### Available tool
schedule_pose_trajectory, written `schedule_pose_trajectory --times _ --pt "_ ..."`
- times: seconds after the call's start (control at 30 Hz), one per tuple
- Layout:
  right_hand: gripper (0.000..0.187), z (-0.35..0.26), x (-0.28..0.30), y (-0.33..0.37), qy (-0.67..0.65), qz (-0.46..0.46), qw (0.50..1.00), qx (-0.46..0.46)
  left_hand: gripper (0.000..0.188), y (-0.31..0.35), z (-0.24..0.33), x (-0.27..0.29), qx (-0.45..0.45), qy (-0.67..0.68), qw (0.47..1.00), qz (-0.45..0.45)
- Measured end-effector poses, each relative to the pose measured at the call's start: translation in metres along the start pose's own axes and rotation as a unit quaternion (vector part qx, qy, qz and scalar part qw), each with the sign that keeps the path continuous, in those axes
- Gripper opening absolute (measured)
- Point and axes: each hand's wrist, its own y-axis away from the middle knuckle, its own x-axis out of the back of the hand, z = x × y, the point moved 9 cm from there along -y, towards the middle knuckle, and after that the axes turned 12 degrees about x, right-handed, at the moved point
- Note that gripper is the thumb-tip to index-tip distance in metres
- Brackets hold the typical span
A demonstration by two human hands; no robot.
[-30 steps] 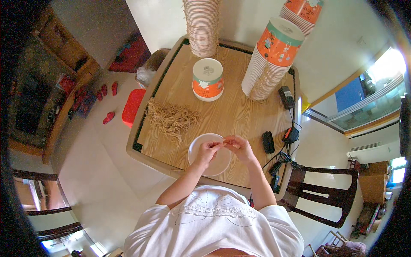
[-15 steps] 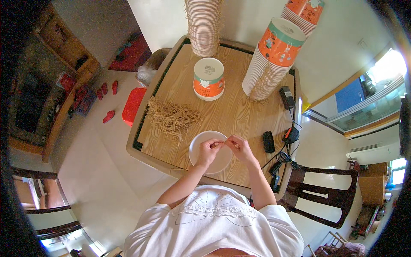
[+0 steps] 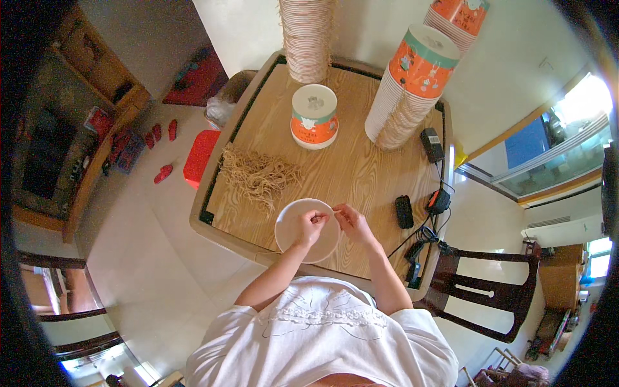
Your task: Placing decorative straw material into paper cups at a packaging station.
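Far left, red slippers [image 3: 164, 173] are lying on the pale floor, and a red stool [image 3: 202, 157] is standing just beside the table [image 3: 248, 226]. On the wood-grain top, a loose heap of tan twine [image 3: 258, 177] is spreading toward the left edge. Right of it and nearer the person, a round white container [image 3: 289, 224] is sitting mouth up at the near edge. Behind it, a tall stack of striped-looking rims [image 3: 308, 42] is rising at the far edge. The left hand [image 3: 312, 226] is hovering over the container's opening, fingers curling in narrow, thumb close; cannot tell whether they are gripping anything. Beyond, an orange, green and white tub [image 3: 314, 119] is standing upside down. The right hand [image 3: 351, 222] is holding its fingertips close together by the container's right rim; contact and contents of that pinch, cannot tell. Farther right, a leaning stack of upturned tubs [image 3: 406, 87] is towering, a black case [image 3: 404, 211] is lying near dark cables [image 3: 425, 242], and a dark slatted chair [image 3: 493, 290] is standing beside the table.
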Motion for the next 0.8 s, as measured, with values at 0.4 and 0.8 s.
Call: schedule_pose_trajectory --times 0.4,0.8 --pt "0.019 -0.003 -0.002 0.006 -0.119 0.033 0.989 -0.079 0.009 0.008 0.005 0.000 0.021 -0.072 0.996 -0.039" --pt "0.015 0.013 0.000 0.007 -0.073 0.015 0.995 -0.067 0.011 0.010 0.011 -0.001 -0.030 -0.095 0.995 -0.024"
